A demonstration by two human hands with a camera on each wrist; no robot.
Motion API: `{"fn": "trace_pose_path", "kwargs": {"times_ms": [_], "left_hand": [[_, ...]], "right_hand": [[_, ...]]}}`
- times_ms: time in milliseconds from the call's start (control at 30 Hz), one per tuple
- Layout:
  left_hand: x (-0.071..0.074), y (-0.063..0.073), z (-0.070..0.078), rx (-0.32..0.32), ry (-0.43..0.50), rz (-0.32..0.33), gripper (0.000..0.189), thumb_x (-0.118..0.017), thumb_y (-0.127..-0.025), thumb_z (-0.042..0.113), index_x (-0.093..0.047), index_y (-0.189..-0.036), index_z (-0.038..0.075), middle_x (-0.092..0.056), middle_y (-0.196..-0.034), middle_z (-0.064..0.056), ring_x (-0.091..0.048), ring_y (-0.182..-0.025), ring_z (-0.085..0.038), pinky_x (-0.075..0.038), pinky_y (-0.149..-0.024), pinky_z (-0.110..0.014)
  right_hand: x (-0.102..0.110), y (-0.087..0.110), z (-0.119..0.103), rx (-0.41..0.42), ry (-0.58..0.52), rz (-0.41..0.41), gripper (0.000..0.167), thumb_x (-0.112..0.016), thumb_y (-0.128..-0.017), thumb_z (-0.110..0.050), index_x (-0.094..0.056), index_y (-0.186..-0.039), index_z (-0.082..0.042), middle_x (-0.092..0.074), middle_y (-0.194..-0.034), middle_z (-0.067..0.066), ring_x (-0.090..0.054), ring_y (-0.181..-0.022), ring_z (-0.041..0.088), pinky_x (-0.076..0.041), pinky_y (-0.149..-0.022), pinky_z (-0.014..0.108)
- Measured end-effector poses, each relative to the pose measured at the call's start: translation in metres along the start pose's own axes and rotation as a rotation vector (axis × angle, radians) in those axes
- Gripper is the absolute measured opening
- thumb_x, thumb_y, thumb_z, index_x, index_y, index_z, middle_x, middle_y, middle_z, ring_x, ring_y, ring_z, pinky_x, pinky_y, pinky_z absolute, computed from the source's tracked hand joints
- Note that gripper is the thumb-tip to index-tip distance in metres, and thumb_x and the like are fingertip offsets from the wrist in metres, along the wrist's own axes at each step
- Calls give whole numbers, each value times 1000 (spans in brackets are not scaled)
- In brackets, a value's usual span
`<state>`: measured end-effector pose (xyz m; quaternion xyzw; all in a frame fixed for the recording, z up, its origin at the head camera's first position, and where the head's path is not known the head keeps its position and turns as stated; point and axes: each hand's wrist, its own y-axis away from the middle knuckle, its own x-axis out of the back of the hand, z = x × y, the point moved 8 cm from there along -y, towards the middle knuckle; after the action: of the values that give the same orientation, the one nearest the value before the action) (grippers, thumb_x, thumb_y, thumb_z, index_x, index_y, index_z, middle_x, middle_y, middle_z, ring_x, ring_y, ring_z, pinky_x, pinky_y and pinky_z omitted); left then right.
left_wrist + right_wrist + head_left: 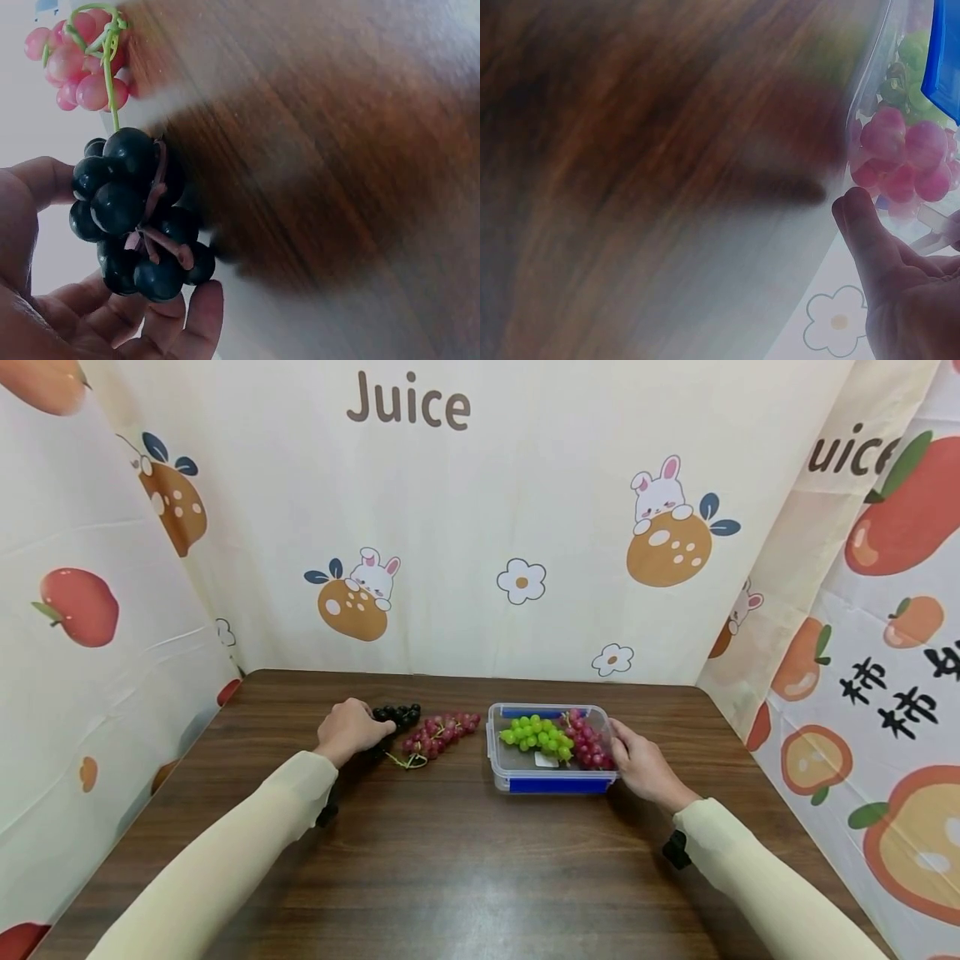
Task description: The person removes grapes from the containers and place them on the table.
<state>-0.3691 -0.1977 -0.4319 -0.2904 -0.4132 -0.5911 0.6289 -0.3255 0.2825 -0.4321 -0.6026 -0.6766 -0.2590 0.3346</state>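
Note:
My left hand [349, 729] grips a bunch of black grapes [142, 217] at the left of the table, with the thumb on one side and curled fingers on the other. Just right of it lies a bunch of red grapes [438, 735] with a green stem, on the wood. My right hand [643, 764] holds the right side of a clear plastic box [517, 772] with blue strips. Inside the box are green grapes [537, 735] and, along the right side, more red grapes [587, 742]. In the right wrist view, fingertips [855, 199] touch the box's outer wall; the thumb is mostly cut off.
The brown wooden table [480, 877] extends in front of the box and out to both sides. A printed curtain [465, 510] with fruit and rabbits hangs behind its far edge, and more printed cloth [892, 693] stands at the right and left.

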Motion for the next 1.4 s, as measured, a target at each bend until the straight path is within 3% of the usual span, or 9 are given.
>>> {"fn": "trace_pose_path", "kwargs": {"times_ms": [133,267,433,667,833,1100,1400], "left_hand": [[0,1,0,-8,-25,-12,48,-67,-90,49,-69,-104,3,-66,-96,-17,-61,-75,-30,-46,-59,-40],[0,0,-2,-14,-43,-10,65,-65,-90,52,-61,-127,-2,-65,-113,-23,-61,-84,-33,-49,-65,-44],[-1,0,-3,-11,-59,-15,68,-61,-90,55,-56,-127,-3,-62,-107,-21,-60,-80,-33,-47,-64,-44],[6,3,5,-66,-87,45,84,-56,-92,59,-45,-143,-7,-55,-130,-30,-58,-109,-45,-50,-83,-60],[10,5,12,-100,-78,93,82,-57,-92,58,-45,-142,-6,-53,-132,-30,-54,-118,-47,-48,-89,-63],[13,8,28,-159,-82,167,75,-60,-90,57,-54,-133,-3,-58,-122,-25,-58,-109,-43,-50,-84,-57],[10,16,48,-253,-79,177,69,-59,-92,55,-57,-132,-2,-61,-123,-22,-59,-110,-41,-49,-89,-57]], "right_hand": [[-1,1,0,-2,-10,-9,53,-39,-112,-20,-28,-160,0,-49,-80,10,-44,-57,17,-40,-49,30],[0,1,0,2,-10,-5,53,-39,-112,-19,-29,-160,0,-48,-79,10,-44,-57,17,-40,-49,30],[0,1,0,-5,-7,0,53,-39,-111,-19,-29,-160,0,-49,-80,10,-44,-57,17,-40,-50,30],[0,1,0,3,-6,-1,53,-39,-111,-19,-29,-160,0,-49,-82,11,-44,-58,17,-40,-50,30],[0,1,-1,0,-10,-7,53,-39,-112,-20,-28,-160,0,-50,-82,10,-44,-59,17,-39,-50,30],[-1,0,2,-7,-9,-3,53,-40,-111,-20,-29,-160,-1,-50,-82,10,-45,-60,17,-41,-51,30],[-2,0,2,-16,-21,-20,53,-39,-111,-20,-28,-160,-2,-50,-80,11,-45,-59,18,-41,-50,30]]}}
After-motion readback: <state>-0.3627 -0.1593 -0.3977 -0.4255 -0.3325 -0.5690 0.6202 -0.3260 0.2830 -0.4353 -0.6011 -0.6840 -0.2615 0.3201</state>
